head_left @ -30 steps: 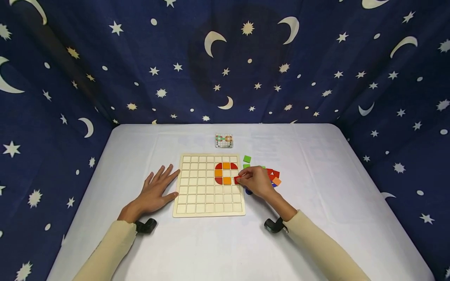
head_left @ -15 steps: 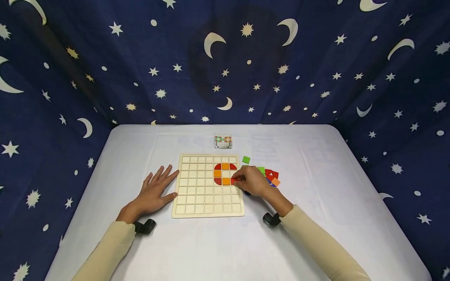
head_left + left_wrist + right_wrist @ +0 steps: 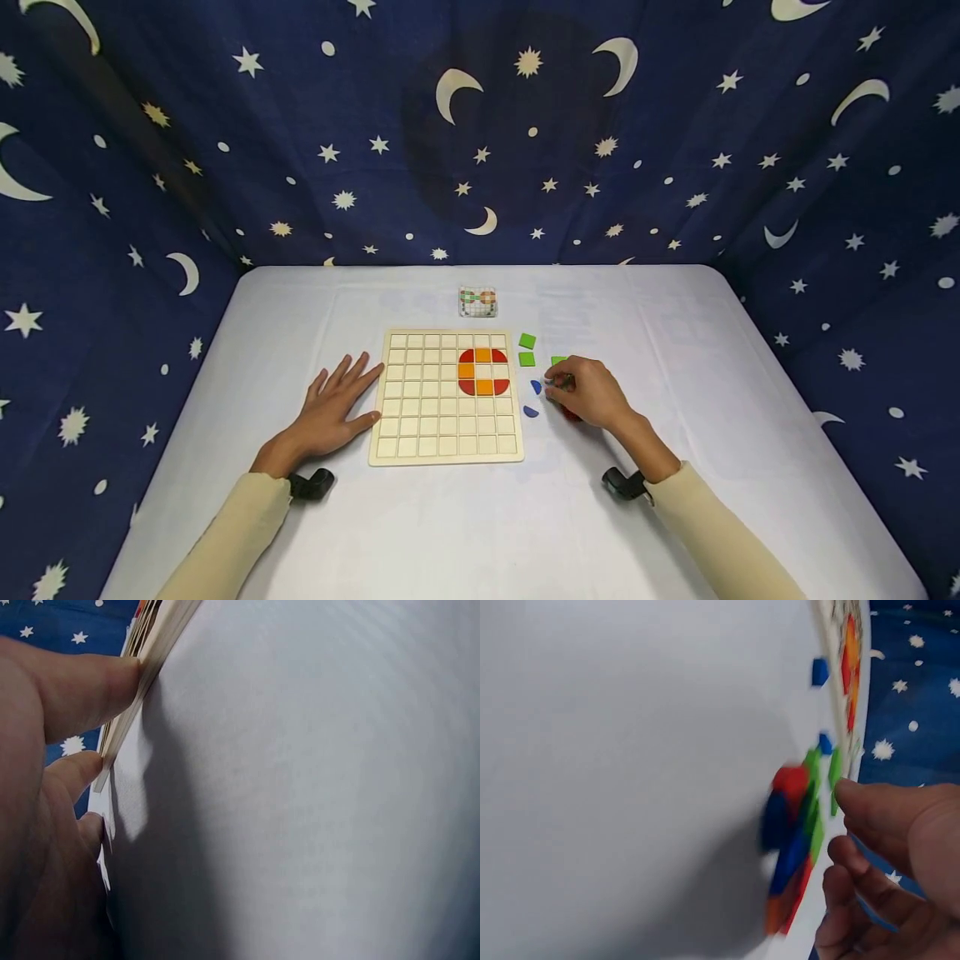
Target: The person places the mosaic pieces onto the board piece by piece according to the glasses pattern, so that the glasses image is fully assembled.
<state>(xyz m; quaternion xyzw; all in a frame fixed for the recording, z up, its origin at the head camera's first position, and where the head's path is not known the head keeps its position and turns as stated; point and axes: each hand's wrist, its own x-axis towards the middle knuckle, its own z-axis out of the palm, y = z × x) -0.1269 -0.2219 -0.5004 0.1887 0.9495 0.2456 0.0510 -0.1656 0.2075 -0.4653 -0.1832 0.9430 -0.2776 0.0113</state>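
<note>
The pale wooden grid board [image 3: 447, 396] lies mid-desk, the left hand [image 3: 333, 408] flat beside it, fingers [image 3: 82, 690] spread and touching its left edge. A red-and-orange tile ring [image 3: 483, 371] now looks complete. The right hand [image 3: 588, 393] has moved off the board to the loose coloured tiles [image 3: 791, 840], fingers curled over them; I cannot tell if they hold any.

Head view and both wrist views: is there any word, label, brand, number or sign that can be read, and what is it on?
None can be read in any view.
The small card beyond the wooden grid board shows only a coloured grid pattern, too small to tell any text.
The cloth backdrop bears moons and stars, no lettering.
The coloured tiles near the right hand are plain.
</note>
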